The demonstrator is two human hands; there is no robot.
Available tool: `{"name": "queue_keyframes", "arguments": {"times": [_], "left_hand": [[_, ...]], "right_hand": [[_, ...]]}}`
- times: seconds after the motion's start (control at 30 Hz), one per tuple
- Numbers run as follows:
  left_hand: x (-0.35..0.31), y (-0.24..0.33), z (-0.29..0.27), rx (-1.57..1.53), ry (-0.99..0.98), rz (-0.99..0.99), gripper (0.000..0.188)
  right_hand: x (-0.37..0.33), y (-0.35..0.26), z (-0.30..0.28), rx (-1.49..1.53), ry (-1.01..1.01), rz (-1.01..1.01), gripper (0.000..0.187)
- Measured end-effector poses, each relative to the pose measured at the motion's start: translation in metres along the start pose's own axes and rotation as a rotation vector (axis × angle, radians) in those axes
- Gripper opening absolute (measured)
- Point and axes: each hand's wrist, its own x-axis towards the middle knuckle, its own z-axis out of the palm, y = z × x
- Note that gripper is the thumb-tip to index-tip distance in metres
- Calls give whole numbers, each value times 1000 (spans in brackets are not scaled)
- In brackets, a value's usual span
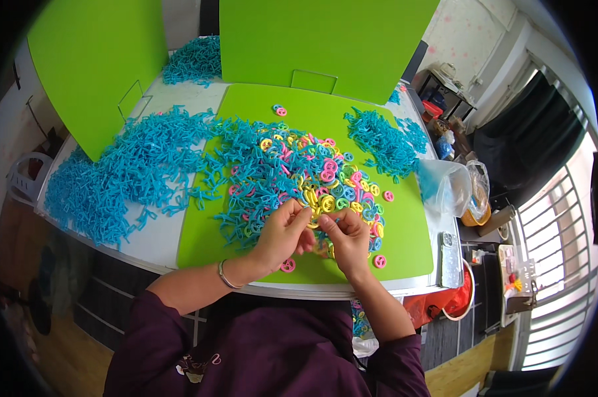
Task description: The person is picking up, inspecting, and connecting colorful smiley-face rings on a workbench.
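Over the front of the green board, my left hand (pixel 284 233) is closed, thumb and fingertips pinching a small yellow plastic ring (pixel 313 224). My right hand (pixel 348 239) meets it from the other side, its fingers also pinched, with a bit of blue showing at the tips; what it holds is too small to make out. Just beyond both hands lies a heap of round plastic pieces (pixel 344 192) in yellow, pink, blue and green. Blue forked plastic pieces (pixel 246 149) mix into that heap on its left side.
A large pile of blue pieces (pixel 130 175) covers the table's left; smaller piles sit at the back (pixel 194 61) and right (pixel 381 142). Upright green panels (pixel 325 46) stand behind. A phone (pixel 450 259) and a clear plastic bag (pixel 444 187) are at the right edge.
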Motion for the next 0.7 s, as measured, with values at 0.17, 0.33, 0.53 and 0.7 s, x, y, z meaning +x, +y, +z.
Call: {"name": "queue_keyframes", "arguments": {"times": [0.17,0.33,0.53,0.7], "left_hand": [[-19,-6,20,-42,-160,94,21],[3,6,-3,-120,-1,61,20],[10,2,-8,-60,7,34,19],[8,0,-7,-159,-9,-52,17]], "right_hand": [[8,7,-1,12,-76,15,7],[14,-7,-4,67,21,-26,10],[7,-4,-10,39,-252,-44,10],[5,-2,-9,-234,-213,-51,13]]}}
